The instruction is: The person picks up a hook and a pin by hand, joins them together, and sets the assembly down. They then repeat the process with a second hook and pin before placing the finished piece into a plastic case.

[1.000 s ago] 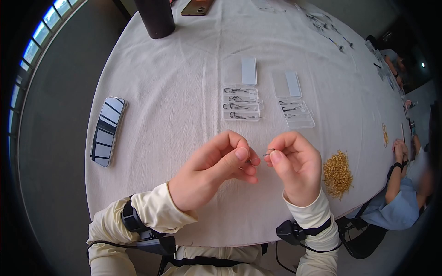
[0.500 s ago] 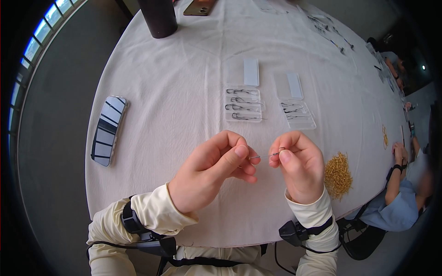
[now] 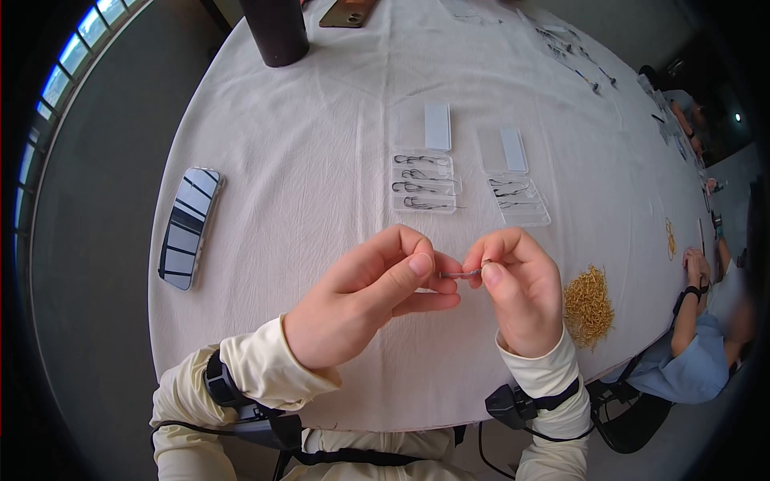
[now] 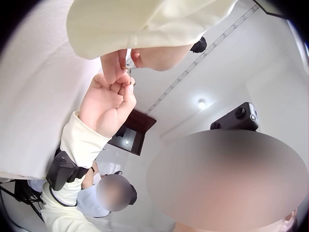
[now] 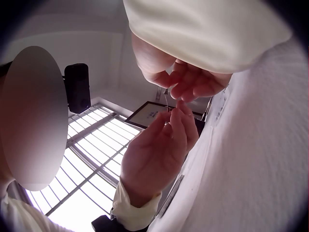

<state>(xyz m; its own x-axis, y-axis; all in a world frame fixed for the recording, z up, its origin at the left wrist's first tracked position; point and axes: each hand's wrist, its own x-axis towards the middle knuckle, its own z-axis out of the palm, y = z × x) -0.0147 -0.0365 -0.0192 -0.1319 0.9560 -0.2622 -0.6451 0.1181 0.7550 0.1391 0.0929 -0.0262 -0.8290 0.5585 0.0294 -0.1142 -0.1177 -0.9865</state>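
In the head view a fine line [image 3: 457,275] stretches between the two hands, low over the white-covered table. My left hand [image 3: 361,297] pinches its left end between thumb and index finger, the other fingers loosely bent. Between thumb and index finger, my right hand [image 3: 523,295] pinches a small dark fish hook [image 3: 487,262] at the line's other end, mostly hidden by the fingertips. Beyond the hands lie two opened clear boxes. The left box [image 3: 455,183] holds several dark hooks with lines in its compartments; the right box [image 3: 539,216] holds a few more.
A heap of small gold-coloured metal pieces [image 3: 589,309] lies right of my right hand. A phone [image 3: 191,228] is at the left table edge. A dark cup [image 3: 277,36] and another phone [image 3: 346,12] stand farther back. Another person [image 3: 702,353] sits at the right.
The right hand moved slightly right, drawing the line out from the left hand. Now the left fingers have reached rightward along the line, their tips nearly at the right hand.
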